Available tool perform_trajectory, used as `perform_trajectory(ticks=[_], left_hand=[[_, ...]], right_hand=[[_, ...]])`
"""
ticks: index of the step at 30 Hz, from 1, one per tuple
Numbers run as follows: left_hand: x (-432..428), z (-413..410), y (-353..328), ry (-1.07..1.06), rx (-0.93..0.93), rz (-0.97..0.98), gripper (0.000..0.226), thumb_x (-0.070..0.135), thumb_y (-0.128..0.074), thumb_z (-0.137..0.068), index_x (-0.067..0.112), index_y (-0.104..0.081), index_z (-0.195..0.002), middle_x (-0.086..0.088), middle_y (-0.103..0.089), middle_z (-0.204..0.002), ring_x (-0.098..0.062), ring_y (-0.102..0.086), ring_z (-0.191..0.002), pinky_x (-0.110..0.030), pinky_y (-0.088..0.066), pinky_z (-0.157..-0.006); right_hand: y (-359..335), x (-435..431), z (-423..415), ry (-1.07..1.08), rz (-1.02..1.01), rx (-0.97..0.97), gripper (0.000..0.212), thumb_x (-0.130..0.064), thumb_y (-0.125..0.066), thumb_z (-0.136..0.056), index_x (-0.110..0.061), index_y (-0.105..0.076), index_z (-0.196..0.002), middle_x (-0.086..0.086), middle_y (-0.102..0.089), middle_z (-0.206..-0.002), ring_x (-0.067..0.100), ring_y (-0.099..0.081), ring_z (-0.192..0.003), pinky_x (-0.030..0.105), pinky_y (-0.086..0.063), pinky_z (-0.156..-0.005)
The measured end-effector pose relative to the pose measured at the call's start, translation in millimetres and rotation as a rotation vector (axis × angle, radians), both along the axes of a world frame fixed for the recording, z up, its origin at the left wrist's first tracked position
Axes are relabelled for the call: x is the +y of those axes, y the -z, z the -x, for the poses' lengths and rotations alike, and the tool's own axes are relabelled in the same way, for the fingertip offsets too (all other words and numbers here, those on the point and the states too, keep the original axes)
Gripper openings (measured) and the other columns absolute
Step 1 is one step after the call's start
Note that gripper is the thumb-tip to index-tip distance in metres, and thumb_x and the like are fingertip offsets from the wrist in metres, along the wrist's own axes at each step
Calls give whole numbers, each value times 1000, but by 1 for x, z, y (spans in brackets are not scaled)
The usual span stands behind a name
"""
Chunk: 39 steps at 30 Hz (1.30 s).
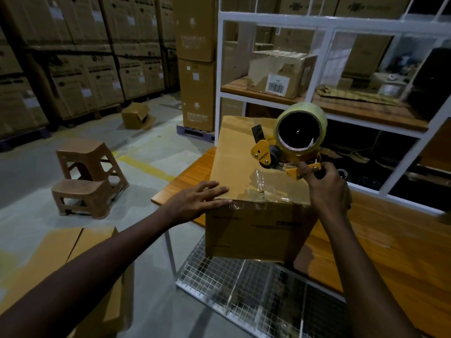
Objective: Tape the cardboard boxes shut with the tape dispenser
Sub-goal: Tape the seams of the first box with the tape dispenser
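Note:
A brown cardboard box [241,154] stands on the corner of a wooden table [380,242], flaps closed, with clear tape over its near top edge. My left hand [199,200] lies flat with straight fingers on the box's near left top edge. My right hand [327,189] grips the handle of a yellow tape dispenser [288,147] carrying a roll of clear tape. The dispenser sits on the box top near its right side, with a strip of tape running from it toward the near edge.
A white metal shelf frame [317,23] with a taped box [280,71] stands behind the table. A wire mesh shelf [244,289] lies under the table. Flat cardboard [73,259] lies lower left. Two brown plastic stools [87,176] and stacked cartons [73,57] are left.

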<state>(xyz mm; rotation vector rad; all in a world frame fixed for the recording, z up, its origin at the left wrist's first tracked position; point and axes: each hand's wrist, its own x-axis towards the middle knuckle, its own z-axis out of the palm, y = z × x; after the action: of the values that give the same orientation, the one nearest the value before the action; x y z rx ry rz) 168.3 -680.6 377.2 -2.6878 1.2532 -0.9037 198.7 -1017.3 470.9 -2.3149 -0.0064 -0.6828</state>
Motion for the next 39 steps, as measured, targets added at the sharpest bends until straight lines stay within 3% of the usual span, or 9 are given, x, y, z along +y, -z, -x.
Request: perform_trajectory(ticks=[6, 10, 13, 16, 21, 25, 28, 32, 39], left_hand=[[2, 4, -10, -50, 30, -197, 66, 46, -60, -90, 31, -36, -149, -20, -37, -153, -42, -43, -132, -53, -44, -99], [-16, 13, -18, 29, -88, -287, 47, 50, -58, -90, 27, -60, -130, -15, -35, -154, -37, -43, -132, -50, -34, -104], [-57, 7, -35, 101, -113, -258, 55, 49, -48, -97, 24, -38, -145, -16, -31, -155, -37, -40, -134, -49, -32, -107], [-98, -14, -46, -45, -69, -313, 72, 53, -44, -95, 24, -19, -156, -16, -20, -161, -40, -36, -138, -53, -35, -107], [-114, -30, -29, -182, 45, -517, 83, 53, -40, -100, 30, 18, -154, -20, 2, -162, -46, -34, -131, -51, -51, -80], [-117, -29, -27, -150, 57, -557, 88, 55, -45, -96, 35, 19, -153, -16, 26, -159, -53, -13, -142, -69, -39, -98], [-130, -31, -24, -31, 11, -567, 95, 66, -48, -88, 35, 12, -155, -15, 20, -162, -50, -4, -146, -73, -17, -108], [-166, -40, -40, -79, 7, -490, 90, 62, -41, -93, 32, 17, -154, -18, 4, -163, -45, -31, -134, -51, -50, -84], [-188, -51, -34, -119, 11, -565, 85, 61, -37, -97, 32, 19, -153, -26, -11, -156, -45, -40, -120, -45, -51, -71]], right_hand=[[0, -5, 4, 25, -21, -7, 74, -75, -39, -79, -14, -59, -115, 3, -55, -91, 34, -57, -97, 37, -38, -74], [1, -12, 9, 58, -39, -23, 74, -75, -40, -78, -14, -58, -116, 10, -63, -99, 34, -58, -97, 40, -42, -76], [2, -19, 11, 83, -52, -26, 73, -77, -38, -77, -15, -59, -111, 6, -60, -90, 32, -58, -90, 36, -39, -71], [3, -27, 12, 108, -71, -14, 74, -79, -38, -78, -16, -60, -110, 7, -63, -90, 31, -59, -88, 36, -37, -70], [5, -46, 14, 171, -87, -21, 74, -80, -40, -80, -16, -59, -111, 5, -59, -87, 32, -59, -87, 34, -35, -68], [5, -59, 23, 184, -130, -6, 67, -77, -40, -80, -17, -58, -104, 3, -55, -82, 27, -52, -80, 33, -31, -67], [9, -72, 27, 214, -139, -28, 72, -80, -39, -79, -18, -59, -108, 3, -57, -86, 28, -55, -85, 34, -36, -69], [8, -85, 31, 234, -168, -33, 64, -82, -38, -77, -23, -56, -94, 1, -60, -84, 24, -53, -79, 32, -33, -66], [10, -105, 35, 272, -180, -45, 58, -79, -39, -78, -25, -55, -88, 1, -63, -84, 25, -56, -80, 32, -33, -66]])
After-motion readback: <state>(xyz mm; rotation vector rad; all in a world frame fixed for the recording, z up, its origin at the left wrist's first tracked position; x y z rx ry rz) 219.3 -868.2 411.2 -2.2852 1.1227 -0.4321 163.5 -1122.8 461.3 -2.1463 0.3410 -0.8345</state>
